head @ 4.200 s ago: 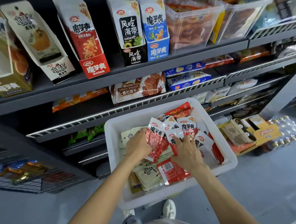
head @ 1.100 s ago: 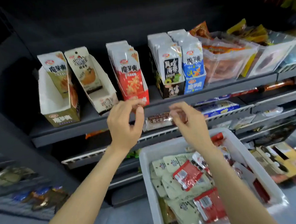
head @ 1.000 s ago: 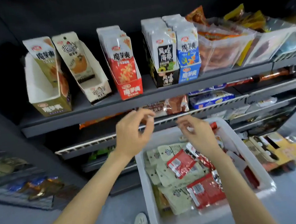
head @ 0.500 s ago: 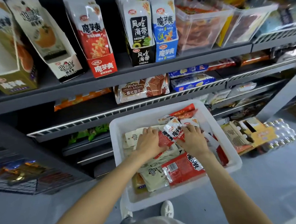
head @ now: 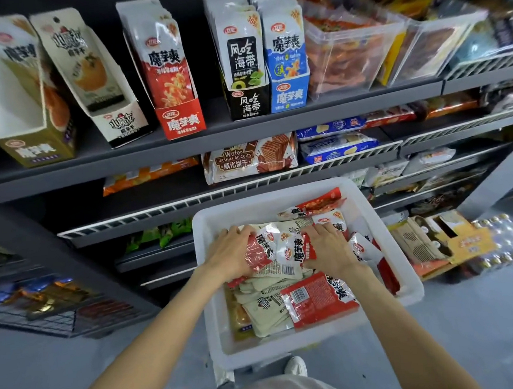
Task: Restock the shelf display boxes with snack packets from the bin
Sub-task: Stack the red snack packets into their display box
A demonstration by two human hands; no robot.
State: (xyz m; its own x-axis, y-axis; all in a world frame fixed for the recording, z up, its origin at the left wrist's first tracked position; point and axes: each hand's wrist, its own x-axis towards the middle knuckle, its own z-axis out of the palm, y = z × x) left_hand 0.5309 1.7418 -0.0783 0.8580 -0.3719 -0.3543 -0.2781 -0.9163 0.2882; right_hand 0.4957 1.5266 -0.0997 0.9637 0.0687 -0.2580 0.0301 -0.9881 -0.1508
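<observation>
Snack packets [head: 278, 249], red and white, bunched between both hands: left hand [head: 233, 252] grips one side, right hand [head: 329, 250] clutches the other, inside the white bin [head: 385, 224] below the red display box [head: 183, 123] on the shelf [head: 155, 154].

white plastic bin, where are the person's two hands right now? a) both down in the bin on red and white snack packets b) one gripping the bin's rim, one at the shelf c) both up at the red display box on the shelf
a: the left hand and right hand both rest in the white plastic bin, gathering a bunch of red and white snack packets between them.
</observation>
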